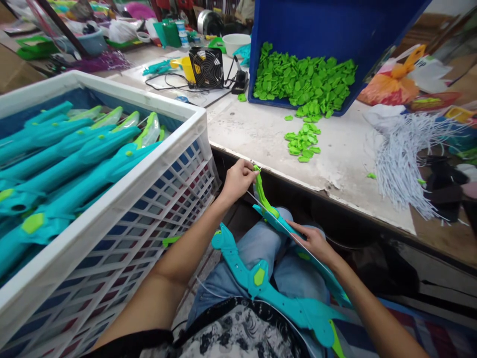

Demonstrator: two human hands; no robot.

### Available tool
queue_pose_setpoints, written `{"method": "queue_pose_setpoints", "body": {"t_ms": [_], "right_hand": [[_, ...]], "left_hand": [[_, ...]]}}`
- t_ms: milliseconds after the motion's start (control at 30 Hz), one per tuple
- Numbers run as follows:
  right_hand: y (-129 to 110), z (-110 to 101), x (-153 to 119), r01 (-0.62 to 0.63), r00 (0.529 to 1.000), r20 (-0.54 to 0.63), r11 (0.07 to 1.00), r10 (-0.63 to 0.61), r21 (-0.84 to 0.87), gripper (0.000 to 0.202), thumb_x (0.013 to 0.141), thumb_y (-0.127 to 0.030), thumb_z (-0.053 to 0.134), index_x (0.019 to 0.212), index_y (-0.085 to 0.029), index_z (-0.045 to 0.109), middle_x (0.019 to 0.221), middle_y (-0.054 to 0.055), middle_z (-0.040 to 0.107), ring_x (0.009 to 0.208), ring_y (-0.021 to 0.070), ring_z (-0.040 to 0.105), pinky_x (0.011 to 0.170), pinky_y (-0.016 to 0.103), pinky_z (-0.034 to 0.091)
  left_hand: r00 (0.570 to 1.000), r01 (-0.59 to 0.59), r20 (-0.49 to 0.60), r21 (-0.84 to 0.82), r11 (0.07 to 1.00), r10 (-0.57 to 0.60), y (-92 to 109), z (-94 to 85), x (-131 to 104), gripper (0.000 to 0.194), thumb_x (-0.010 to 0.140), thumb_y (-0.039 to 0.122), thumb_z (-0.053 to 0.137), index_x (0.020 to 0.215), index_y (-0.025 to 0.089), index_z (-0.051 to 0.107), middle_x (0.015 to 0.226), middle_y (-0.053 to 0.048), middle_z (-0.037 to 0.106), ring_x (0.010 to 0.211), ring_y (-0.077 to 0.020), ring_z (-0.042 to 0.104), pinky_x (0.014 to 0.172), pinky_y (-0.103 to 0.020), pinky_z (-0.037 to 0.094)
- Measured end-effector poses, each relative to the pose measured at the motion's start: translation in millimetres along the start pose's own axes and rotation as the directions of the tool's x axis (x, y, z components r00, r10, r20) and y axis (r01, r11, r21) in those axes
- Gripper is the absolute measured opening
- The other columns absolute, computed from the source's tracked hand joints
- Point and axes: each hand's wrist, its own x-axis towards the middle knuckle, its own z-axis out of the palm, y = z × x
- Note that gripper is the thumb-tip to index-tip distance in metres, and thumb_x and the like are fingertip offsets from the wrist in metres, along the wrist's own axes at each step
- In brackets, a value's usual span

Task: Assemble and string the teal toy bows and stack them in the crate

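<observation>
A teal and green toy bow [238, 266] lies across my lap, a yellow-green hexagonal piece on its middle. One teal limb [283, 227] rises toward the table and carries a curved green tip [264, 195]. My left hand [238, 180] pinches the top of that tip, where a white string [274, 215] meets the fingers. The string runs taut down along the limb. My right hand [312, 242] grips the limb lower down, fingers lying along it; part of that grip is hidden.
A white crate [194, 124] of teal toy bows stands at left. On the table [346, 154], a tilted blue bin [345, 107] spills small green pieces [303, 141]. A bundle of white strings [402, 164] lies right; a black fan [206, 68] stands behind.
</observation>
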Motion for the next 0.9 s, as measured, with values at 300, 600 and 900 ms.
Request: {"method": "queue_pose_setpoints", "body": {"t_ms": [300,600,900], "right_hand": [[-35.5,-10.8,30.1,0.127,0.930,-0.310,0.965,-0.196,-0.231,0.034,0.089,-0.039,0.049,0.114,-0.021,0.065,0.099,0.009,0.067,0.093,0.0243,0.061,0.084,0.039,0.049],[-126.3,-40.3,153.1,0.542,0.784,-0.301,0.835,-0.542,-0.091,0.007,0.082,-0.024,0.062,0.083,-0.019,0.067,0.071,0.001,0.058,0.068,0.0142,0.053,0.065,0.028,0.043],[-118.0,-54.3,168.7,0.512,0.822,-0.218,0.850,-0.527,-0.125,0.014,0.073,-0.012,0.066,0.062,-0.018,0.059,0.062,-0.001,0.055,0.066,0.0140,0.049,0.064,0.028,0.037]], "left_hand": [[0.967,0.238,0.164,-0.305,0.922,-0.195,3.4,-9.8,-8.8,0.031,0.069,0.035,0.067,0.088,0.011,0.060,0.053,0.001,0.058,0.038,-0.0043,0.036,0.039,-0.018,0.024],[0.963,0.254,0.177,-0.350,0.902,-0.203,4.2,-27.0,-30.4,0.036,0.069,0.039,0.070,0.089,0.012,0.059,0.052,0.003,0.056,0.038,-0.0041,0.038,0.039,-0.017,0.025],[0.995,-0.043,-0.082,0.165,0.985,0.057,-14.5,-25.7,-56.8,0.014,0.077,0.031,0.063,0.078,0.018,0.058,0.076,-0.002,0.059,0.072,-0.0144,0.057,0.065,-0.025,0.045]]}}
